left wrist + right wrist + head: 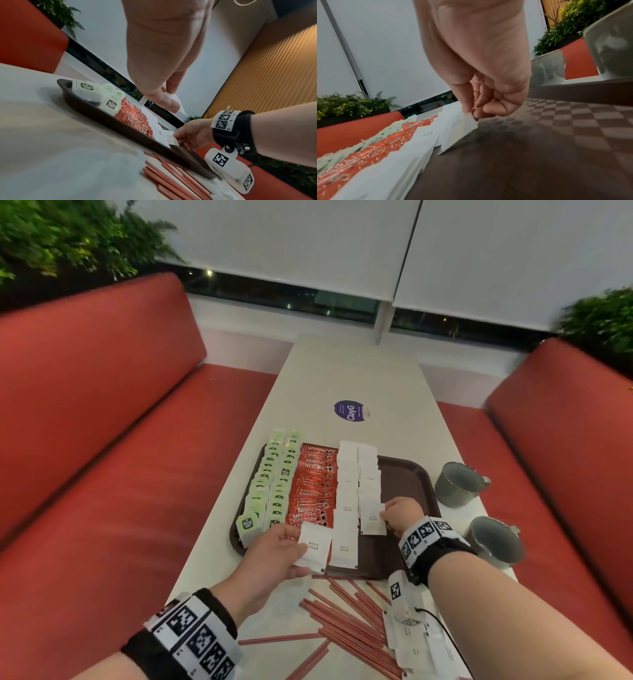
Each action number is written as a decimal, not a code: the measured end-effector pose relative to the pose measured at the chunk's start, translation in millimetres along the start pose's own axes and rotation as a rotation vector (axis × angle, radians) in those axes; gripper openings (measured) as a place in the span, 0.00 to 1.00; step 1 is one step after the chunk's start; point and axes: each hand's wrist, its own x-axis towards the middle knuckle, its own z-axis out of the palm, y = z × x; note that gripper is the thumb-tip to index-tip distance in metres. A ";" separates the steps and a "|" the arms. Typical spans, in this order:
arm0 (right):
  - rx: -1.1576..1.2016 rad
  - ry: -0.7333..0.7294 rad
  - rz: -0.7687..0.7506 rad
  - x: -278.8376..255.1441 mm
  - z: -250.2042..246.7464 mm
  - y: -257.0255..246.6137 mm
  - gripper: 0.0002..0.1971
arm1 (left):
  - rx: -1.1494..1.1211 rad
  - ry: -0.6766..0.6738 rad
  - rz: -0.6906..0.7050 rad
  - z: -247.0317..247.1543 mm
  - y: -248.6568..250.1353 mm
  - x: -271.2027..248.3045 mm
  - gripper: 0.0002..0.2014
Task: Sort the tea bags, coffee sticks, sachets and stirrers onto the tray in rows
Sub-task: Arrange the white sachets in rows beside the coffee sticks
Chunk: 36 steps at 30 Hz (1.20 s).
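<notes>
Working across the dark brown plastic tray (407,474), we see rows of pale green tea bags (265,487), red coffee sticks (313,484) and white paper sugar sachets (347,491) filling its left side; red stirrers (346,621) lie loose on the white table (356,371). Our left hand (274,553) pinches one sachet (313,546) over the tray's near edge; our right hand (400,515) pinches another (372,518) at its row's near end. Risk, we judge: a careless set-down nudges the overlapped sachets and skews the row. Readable: "NESCAFE", "WHITE SUGAR", "ClayG" on a purple sticker (350,410).
</notes>
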 end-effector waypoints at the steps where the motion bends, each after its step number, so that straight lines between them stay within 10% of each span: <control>1: -0.006 -0.012 -0.008 2.0 0.0 0.9 0.13 | 0.005 -0.004 -0.004 0.9 -0.2 1.5 0.06; 11: 0.148 0.090 -0.114 -29.8 -2.8 -3.3 0.09 | 0.005 -0.026 -0.028 11.1 -1.1 17.2 0.05; 16: 0.495 -0.299 -0.264 -112.0 3.7 -12.0 0.10 | -0.024 0.010 -0.029 25.8 0.6 23.4 0.06; 23: 0.535 -0.152 -0.233 -111.9 16.0 -1.2 0.05 | -0.037 -0.035 -0.028 43.6 2.0 24.6 0.05; 36: -0.179 -0.069 -0.020 -30.9 4.6 7.1 0.11 | 0.041 -0.031 0.000 22.8 -5.8 17.1 0.07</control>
